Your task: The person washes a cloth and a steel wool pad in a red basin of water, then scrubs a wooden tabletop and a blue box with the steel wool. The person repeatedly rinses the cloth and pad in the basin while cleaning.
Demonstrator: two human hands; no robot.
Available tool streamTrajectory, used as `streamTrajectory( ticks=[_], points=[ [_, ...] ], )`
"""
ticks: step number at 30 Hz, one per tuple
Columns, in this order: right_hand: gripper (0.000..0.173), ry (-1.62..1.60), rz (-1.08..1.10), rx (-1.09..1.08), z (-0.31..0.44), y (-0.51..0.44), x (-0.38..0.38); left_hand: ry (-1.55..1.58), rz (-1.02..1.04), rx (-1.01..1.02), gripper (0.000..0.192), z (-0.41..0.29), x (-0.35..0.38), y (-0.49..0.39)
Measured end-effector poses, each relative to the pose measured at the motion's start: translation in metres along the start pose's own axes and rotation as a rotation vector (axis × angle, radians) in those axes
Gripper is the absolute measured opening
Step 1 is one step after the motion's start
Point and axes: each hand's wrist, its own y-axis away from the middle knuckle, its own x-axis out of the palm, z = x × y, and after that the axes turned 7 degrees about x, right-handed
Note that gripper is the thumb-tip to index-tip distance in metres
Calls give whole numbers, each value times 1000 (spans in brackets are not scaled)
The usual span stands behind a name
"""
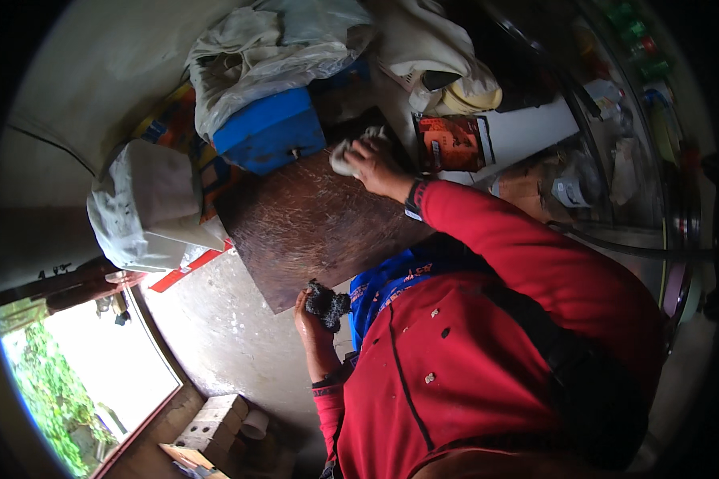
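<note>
A scratched dark-brown board [323,215], probably a wooden tabletop, lies before me with a wet-looking sheen. Near its far right part, my right hand [374,164] presses down on a crumpled light-coloured cloth [343,158]. At the near edge, my left hand [313,323] grips a dark, tangled scouring pad [328,306]. A blue box-like object [269,132] stands against the far side of the board, with a small knob low on its front.
White plastic-wrapped items [144,203] stand left of the board. A plastic-covered bundle [275,60] sits above the blue box. To the right are a red printed packet [452,142] and a pale yellow container [472,96]. Perforated bricks [215,422] rest by the doorway.
</note>
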Motion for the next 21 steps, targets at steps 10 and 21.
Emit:
streamTrajectory(
  ticks=[10,21],
  points=[
    [47,-235,-50,425,-93,-10,-45,-26,22,-55,24,-36,-7,-4],
    [22,186,56,20,-141,-22,-25,-69,-69,-81,36,0,0,41]
  ],
)
